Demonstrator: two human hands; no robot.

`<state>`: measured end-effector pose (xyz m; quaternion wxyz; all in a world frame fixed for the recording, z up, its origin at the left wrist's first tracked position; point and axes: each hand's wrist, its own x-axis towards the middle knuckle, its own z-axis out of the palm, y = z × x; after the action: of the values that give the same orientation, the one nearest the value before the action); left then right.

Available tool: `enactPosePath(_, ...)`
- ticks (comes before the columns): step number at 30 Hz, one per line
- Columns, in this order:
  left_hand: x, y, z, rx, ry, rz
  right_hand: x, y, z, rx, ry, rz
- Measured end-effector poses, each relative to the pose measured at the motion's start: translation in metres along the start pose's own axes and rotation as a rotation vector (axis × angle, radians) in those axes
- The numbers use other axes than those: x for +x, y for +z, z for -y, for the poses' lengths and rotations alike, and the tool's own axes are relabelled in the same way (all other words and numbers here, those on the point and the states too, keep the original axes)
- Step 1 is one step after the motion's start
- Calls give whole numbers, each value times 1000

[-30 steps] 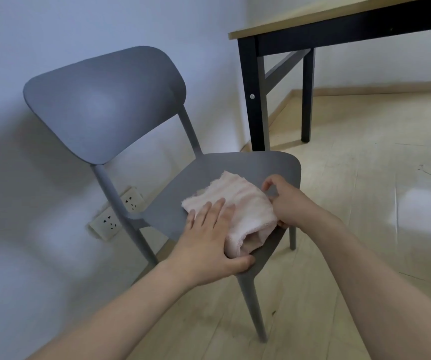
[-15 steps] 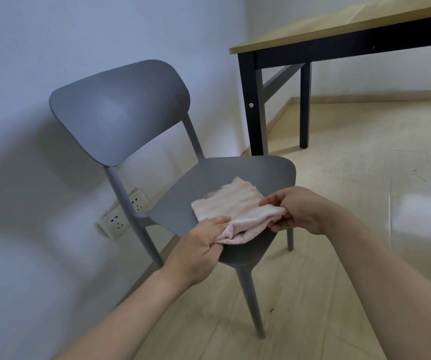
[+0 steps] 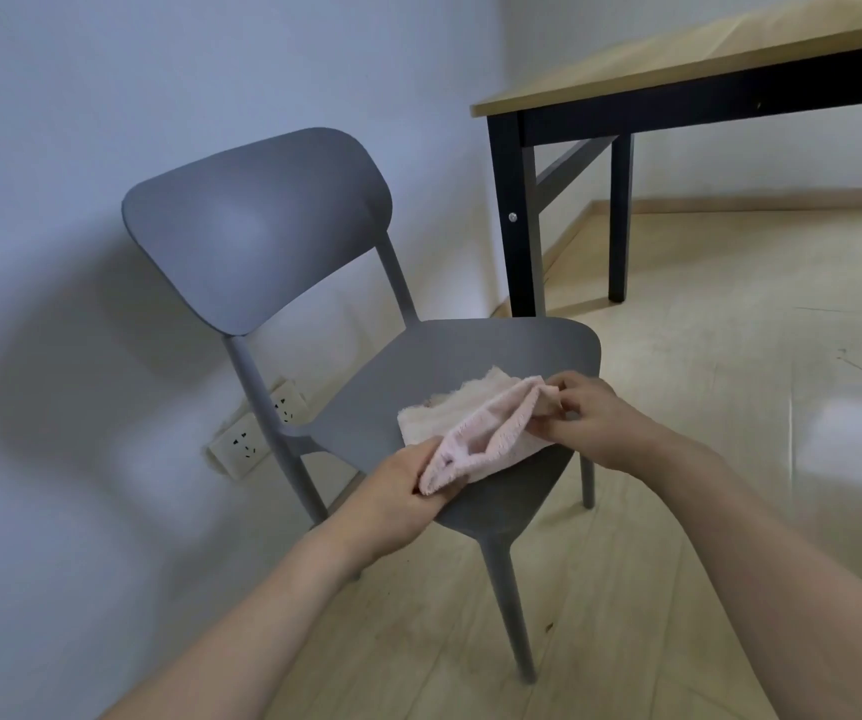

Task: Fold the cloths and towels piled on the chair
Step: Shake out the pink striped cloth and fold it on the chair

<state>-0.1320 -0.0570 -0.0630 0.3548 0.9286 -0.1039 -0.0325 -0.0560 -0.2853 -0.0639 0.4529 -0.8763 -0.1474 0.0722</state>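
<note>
Pale wood floor (image 3: 730,407) and a plain bluish wall (image 3: 107,122) frame your view. Item one: a grey chair (image 3: 496,350), its backrest turned toward the wall and its seat facing you. Item two: one pink towel (image 3: 470,428), partly folded, lying on the near part of the seat with its nearer edge lifted between your hands, so the layers gape open along that edge. Your left hand (image 3: 408,491) grips the near-left corner of the towel, fingers (image 3: 426,462) curled round the cloth at the seat's front edge. Your right hand (image 3: 590,418) pinches the far-right corner, thumb and fingertips closed on the fabric just above the seat. The far part of the towel rests flat on the seat. Item three: a double wall socket (image 3: 252,433), low on the wall behind the chair's rear leg. Item four: a wooden-topped surface (image 3: 704,59) on black legs, standing at the upper right, well apart from the chair; you cannot tell what it carries.
</note>
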Motion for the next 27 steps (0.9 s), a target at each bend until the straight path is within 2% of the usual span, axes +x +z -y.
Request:
enactPosePath(3, 9, -8, -2, -316, -81, -86, 0, -2, 6, 131, -21, -6)
enactPosePath(7, 35, -11, 1, -389, -194, -281, 12, 4, 6, 87, -32, -140)
enactPosePath(9, 51, -6, 1, -319, -229, -327, 20, 9, 4, 10, 8, -177)
enactPosePath(12, 70, 1, 2, -89, -257, -366, 30, 19, 1, -139, 63, -210)
enactPosePath(17, 92, 6, 11, 300, -357, -316, 47, 30, -3, -360, 189, -229)
enactPosePath(20, 93, 7, 7, 405, -417, -328, 54, 33, 0, -436, 274, -203)
enactPosePath(27, 82, 18, 4, 493, -476, -513, 61, 40, 5, -576, 361, -248)
